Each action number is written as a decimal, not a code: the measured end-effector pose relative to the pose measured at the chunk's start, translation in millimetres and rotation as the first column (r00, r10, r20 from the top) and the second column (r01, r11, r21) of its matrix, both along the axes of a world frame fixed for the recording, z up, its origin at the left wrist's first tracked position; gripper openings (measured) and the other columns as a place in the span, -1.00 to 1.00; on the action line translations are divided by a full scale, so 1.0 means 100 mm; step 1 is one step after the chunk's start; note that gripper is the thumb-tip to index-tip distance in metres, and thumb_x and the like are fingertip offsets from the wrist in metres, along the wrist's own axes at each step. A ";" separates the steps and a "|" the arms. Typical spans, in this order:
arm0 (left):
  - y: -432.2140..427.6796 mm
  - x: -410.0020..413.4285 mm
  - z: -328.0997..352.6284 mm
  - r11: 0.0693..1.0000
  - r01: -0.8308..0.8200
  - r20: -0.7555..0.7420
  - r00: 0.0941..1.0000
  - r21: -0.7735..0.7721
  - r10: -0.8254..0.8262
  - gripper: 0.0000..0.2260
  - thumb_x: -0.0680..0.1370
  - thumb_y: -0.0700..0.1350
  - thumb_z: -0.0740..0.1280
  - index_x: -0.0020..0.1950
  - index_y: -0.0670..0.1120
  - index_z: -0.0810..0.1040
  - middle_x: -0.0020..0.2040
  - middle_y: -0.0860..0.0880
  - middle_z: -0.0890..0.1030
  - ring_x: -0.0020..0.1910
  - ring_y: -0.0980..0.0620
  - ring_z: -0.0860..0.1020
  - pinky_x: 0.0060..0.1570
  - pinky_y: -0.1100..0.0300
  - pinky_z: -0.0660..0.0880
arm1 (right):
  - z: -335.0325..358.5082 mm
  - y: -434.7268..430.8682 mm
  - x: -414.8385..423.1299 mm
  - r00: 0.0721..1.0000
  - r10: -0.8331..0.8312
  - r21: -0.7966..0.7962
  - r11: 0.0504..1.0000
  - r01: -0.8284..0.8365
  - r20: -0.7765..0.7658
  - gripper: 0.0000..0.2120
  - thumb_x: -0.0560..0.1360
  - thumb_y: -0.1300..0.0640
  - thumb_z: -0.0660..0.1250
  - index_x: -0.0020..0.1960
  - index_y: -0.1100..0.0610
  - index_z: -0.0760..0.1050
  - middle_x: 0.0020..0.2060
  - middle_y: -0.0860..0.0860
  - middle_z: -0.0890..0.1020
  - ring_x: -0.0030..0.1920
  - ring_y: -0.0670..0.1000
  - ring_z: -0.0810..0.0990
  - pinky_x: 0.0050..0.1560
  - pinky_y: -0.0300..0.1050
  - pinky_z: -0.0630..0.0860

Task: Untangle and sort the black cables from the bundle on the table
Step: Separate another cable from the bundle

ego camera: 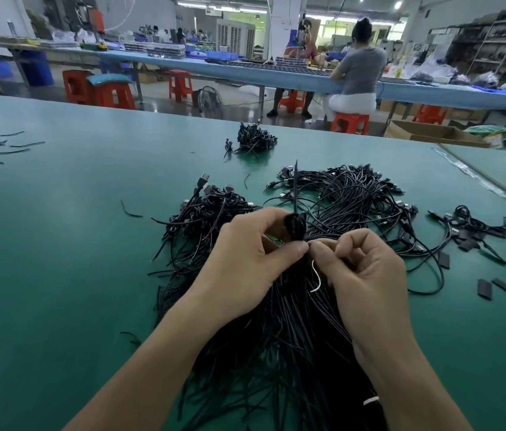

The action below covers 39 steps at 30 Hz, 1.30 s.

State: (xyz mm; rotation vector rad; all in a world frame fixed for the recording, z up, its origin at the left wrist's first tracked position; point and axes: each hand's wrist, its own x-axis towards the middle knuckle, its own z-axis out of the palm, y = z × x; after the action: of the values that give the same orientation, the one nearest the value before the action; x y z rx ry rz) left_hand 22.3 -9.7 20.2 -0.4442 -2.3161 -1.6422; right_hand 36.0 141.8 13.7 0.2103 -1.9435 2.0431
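A big bundle of black cables (292,337) lies on the green table (59,244) in front of me, fanning out toward the near edge. My left hand (245,262) grips the bundle's tied neck, where a black cable tie (295,194) sticks straight up. My right hand (360,269) pinches a thin white twist tie (317,279) at the same spot, thumb tip against my left thumb. A second white tie (371,400) wraps the cables by my right forearm.
Loose black USB cables lie in a heap (354,197) behind my hands, a smaller heap (208,213) to the left, a small clump (254,140) farther back. Cables and flat black sleeves (475,231) lie right. People sit at a far bench.
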 end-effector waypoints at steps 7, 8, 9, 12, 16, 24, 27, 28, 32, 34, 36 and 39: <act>-0.09 -0.12 0.02 0.880 -0.466 -0.411 0.787 0.093 0.460 -0.83 0.54 -0.24 0.44 0.06 -0.03 0.57 0.00 0.07 0.62 -0.14 0.24 0.63 -0.07 0.42 0.55 | 0.02 0.07 0.01 0.987 -0.011 0.018 1.000 0.008 0.159 -0.77 0.49 0.27 0.43 -0.20 0.05 0.42 -0.24 -0.02 0.67 -0.27 -0.11 0.52 -0.27 -0.29 0.47; -0.12 -0.17 0.02 0.849 -0.520 -0.462 0.733 0.094 0.500 -0.83 0.53 -0.29 0.44 0.06 -0.08 0.59 0.03 0.06 0.60 -0.09 0.25 0.61 -0.02 0.42 0.54 | 0.02 0.07 0.01 0.985 0.004 0.027 1.000 -0.009 0.175 -0.77 0.49 0.26 0.43 -0.21 0.05 0.43 -0.25 0.01 0.65 -0.26 -0.08 0.50 -0.27 -0.28 0.46; -0.15 -0.21 0.02 0.829 -0.553 -0.505 0.693 0.086 0.514 -0.82 0.52 -0.35 0.42 0.07 -0.13 0.60 0.04 0.03 0.58 -0.05 0.23 0.59 0.02 0.38 0.55 | 0.01 0.06 0.01 0.983 0.018 0.041 0.999 -0.025 0.184 -0.77 0.48 0.26 0.44 -0.21 0.04 0.43 -0.26 0.01 0.63 -0.27 -0.07 0.49 -0.27 -0.25 0.45; -0.20 -0.38 0.03 0.817 -0.575 -0.561 0.665 0.036 0.493 -0.81 0.52 -0.40 0.39 0.07 -0.19 0.60 0.04 0.01 0.53 -0.04 0.08 0.57 0.03 0.19 0.60 | 0.01 0.06 0.01 0.977 0.058 0.069 0.995 -0.073 0.205 -0.77 0.47 0.27 0.45 -0.22 0.04 0.44 -0.31 -0.04 0.61 -0.30 -0.09 0.50 -0.29 -0.29 0.46; -0.16 -0.41 0.00 0.847 -0.528 -0.544 0.692 0.068 0.475 -0.87 0.56 -0.28 0.40 0.10 -0.14 0.60 -0.01 0.05 0.59 -0.11 0.14 0.59 -0.06 0.34 0.57 | 0.03 0.08 0.00 0.973 0.066 0.057 0.995 -0.080 0.220 -0.76 0.46 0.29 0.45 -0.23 0.06 0.45 -0.33 -0.03 0.61 -0.33 -0.11 0.49 -0.33 -0.35 0.45; -0.04 -0.30 0.09 0.758 -0.230 -0.132 0.914 0.610 0.383 -0.87 0.60 -0.17 0.37 0.06 0.06 0.57 -0.18 0.18 0.65 -0.21 0.18 0.63 -0.20 0.21 0.61 | 0.06 0.09 0.03 0.971 0.075 0.066 0.994 -0.092 0.225 -0.75 0.47 0.26 0.45 -0.25 0.02 0.44 -0.30 0.01 0.59 -0.31 -0.09 0.47 -0.36 -0.35 0.44; -0.04 -0.33 0.11 0.772 -0.261 -0.190 0.878 0.579 0.439 -0.80 0.57 -0.28 0.39 -0.01 0.05 0.56 -0.15 0.16 0.65 -0.20 0.13 0.65 -0.16 0.17 0.62 | 0.06 0.09 0.03 0.969 0.085 0.068 0.992 -0.103 0.231 -0.75 0.47 0.26 0.45 -0.25 0.03 0.44 -0.31 0.01 0.58 -0.31 -0.08 0.47 -0.35 -0.35 0.43; -0.05 -0.36 0.11 0.776 -0.320 -0.225 0.836 0.543 0.501 -0.79 0.57 -0.29 0.39 -0.02 0.04 0.55 -0.14 0.15 0.65 -0.18 0.08 0.66 -0.14 0.14 0.63 | 0.06 0.10 0.03 0.969 0.086 0.067 0.992 -0.105 0.232 -0.75 0.47 0.26 0.45 -0.25 0.03 0.44 -0.30 0.01 0.58 -0.30 -0.07 0.47 -0.35 -0.34 0.43; -0.20 -0.51 0.10 0.774 -0.542 -0.409 0.657 0.329 0.634 -0.90 0.58 -0.28 0.36 0.01 -0.09 0.57 0.04 0.00 0.64 -0.04 0.13 0.63 -0.07 0.36 0.56 | 0.06 0.11 0.02 0.967 0.096 0.069 0.991 -0.116 0.237 -0.76 0.47 0.27 0.44 -0.24 0.04 0.44 -0.32 0.02 0.58 -0.31 -0.05 0.45 -0.36 -0.32 0.42; -0.27 -0.57 0.06 0.776 -0.630 -0.443 0.708 -0.043 0.550 -0.88 0.61 -0.25 0.34 0.10 -0.09 0.61 0.06 -0.02 0.66 -0.04 0.11 0.62 -0.04 0.35 0.51 | 0.05 0.10 0.01 0.965 0.096 0.082 0.989 -0.119 0.244 -0.75 0.47 0.26 0.44 -0.25 0.03 0.43 -0.32 0.09 0.57 -0.29 -0.02 0.44 -0.36 -0.29 0.41; -0.28 -0.58 -0.03 0.661 -0.593 -0.290 0.804 -0.460 0.519 -0.77 0.64 -0.12 0.28 0.29 0.03 0.56 0.15 -0.04 0.66 0.06 -0.06 0.62 0.08 0.10 0.49 | 0.04 0.10 0.01 0.962 0.102 0.090 0.988 -0.129 0.253 -0.76 0.48 0.26 0.44 -0.24 0.04 0.43 -0.25 0.27 0.59 -0.28 0.01 0.43 -0.34 -0.24 0.39; -0.28 -0.60 -0.12 0.582 -0.451 -0.097 0.838 -0.677 0.537 -0.56 0.64 0.18 0.12 0.45 0.04 0.43 0.37 -0.04 0.54 0.33 -0.10 0.50 0.47 -0.15 0.21 | 0.03 0.09 0.01 0.961 0.109 0.091 0.986 -0.136 0.255 -0.76 0.47 0.27 0.43 -0.24 0.05 0.43 -0.15 0.32 0.62 -0.28 0.01 0.44 -0.37 -0.28 0.39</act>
State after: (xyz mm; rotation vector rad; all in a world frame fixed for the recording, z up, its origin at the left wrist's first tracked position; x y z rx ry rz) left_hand -37.8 -37.4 8.7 0.2023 -2.7359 -0.5238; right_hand 37.1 150.5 16.6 0.1042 -2.2467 2.1318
